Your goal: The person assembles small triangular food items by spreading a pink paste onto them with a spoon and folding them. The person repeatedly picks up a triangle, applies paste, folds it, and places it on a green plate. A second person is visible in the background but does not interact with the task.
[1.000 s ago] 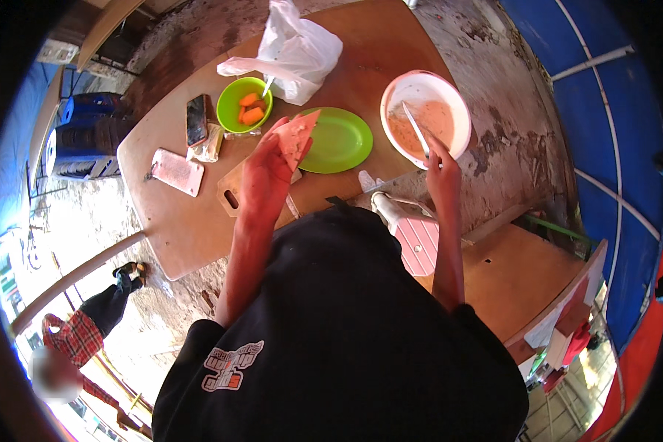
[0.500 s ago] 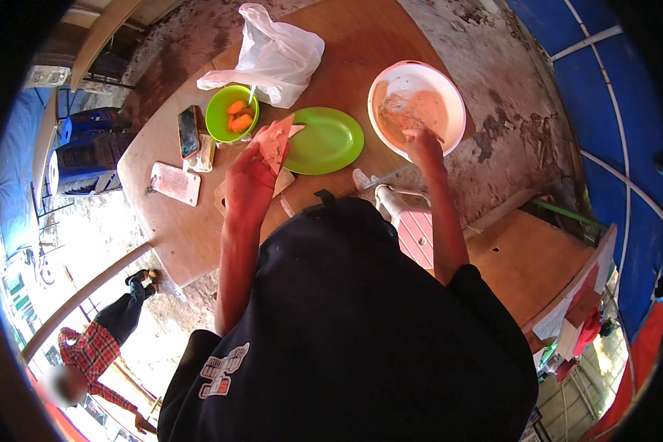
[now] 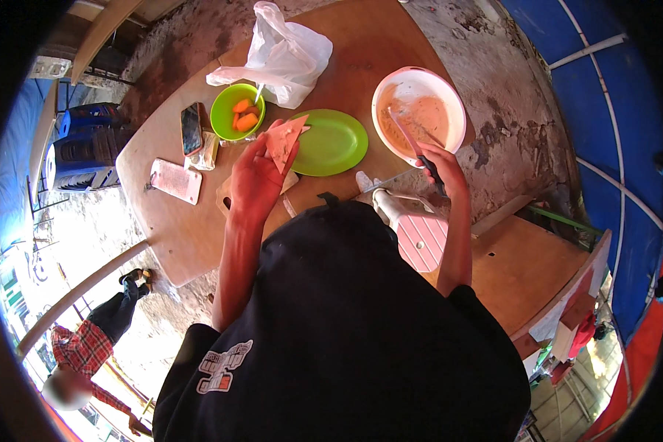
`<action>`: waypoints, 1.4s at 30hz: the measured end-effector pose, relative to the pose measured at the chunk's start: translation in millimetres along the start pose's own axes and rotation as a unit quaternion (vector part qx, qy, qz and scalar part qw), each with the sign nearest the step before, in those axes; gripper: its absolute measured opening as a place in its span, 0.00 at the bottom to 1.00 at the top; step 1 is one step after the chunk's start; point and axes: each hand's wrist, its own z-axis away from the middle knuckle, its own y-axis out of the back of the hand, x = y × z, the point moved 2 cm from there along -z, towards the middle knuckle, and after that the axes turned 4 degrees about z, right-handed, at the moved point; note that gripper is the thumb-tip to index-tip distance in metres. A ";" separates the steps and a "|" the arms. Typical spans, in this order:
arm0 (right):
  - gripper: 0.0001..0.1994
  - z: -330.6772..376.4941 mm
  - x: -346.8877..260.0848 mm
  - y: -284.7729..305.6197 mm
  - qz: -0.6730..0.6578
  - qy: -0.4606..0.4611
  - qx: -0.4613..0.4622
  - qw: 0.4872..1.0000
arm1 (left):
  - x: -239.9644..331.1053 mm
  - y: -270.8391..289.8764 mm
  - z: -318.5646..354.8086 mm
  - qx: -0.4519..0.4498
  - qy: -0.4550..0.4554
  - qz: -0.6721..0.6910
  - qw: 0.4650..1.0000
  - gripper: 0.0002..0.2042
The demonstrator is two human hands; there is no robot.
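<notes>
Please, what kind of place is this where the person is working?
Probably an outdoor food stall or street-side prep spot. A wooden table stands on bare, rough ground, a blue tarpaulin hangs at the side, and a white bowl of orange sauce sits beside a green plate.

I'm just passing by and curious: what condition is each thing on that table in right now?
Left hand: holds a triangular slice flat on its fingers.
Right hand: grips a utensil dipped in the white bowl.
White bowl: holds orange paste.
Green plate: empty.
Green bowl: holds orange chunks.
Plastic bag: crumpled, open.
Two phones: lying flat.
</notes>
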 end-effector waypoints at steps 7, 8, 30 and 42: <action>0.13 -35.3 7.5 -9.7 0.357 0.150 0.136 0.912 | 1.2 7.8 2.8 -0.004 0.025 -0.018 1.000 0.22; 0.13 -43.2 9.3 -13.7 0.411 0.151 0.141 0.888 | 1.4 8.4 3.9 -0.004 0.032 -0.005 0.999 0.21; 0.18 43.1 -36.7 -18.5 -0.061 0.105 -0.040 0.992 | 6.5 1.5 22.6 -0.010 0.004 -0.104 0.995 0.21; 0.14 116.4 -127.0 -114.1 0.280 0.367 -0.066 0.885 | 11.4 -18.1 41.8 -0.008 0.012 -0.142 0.990 0.19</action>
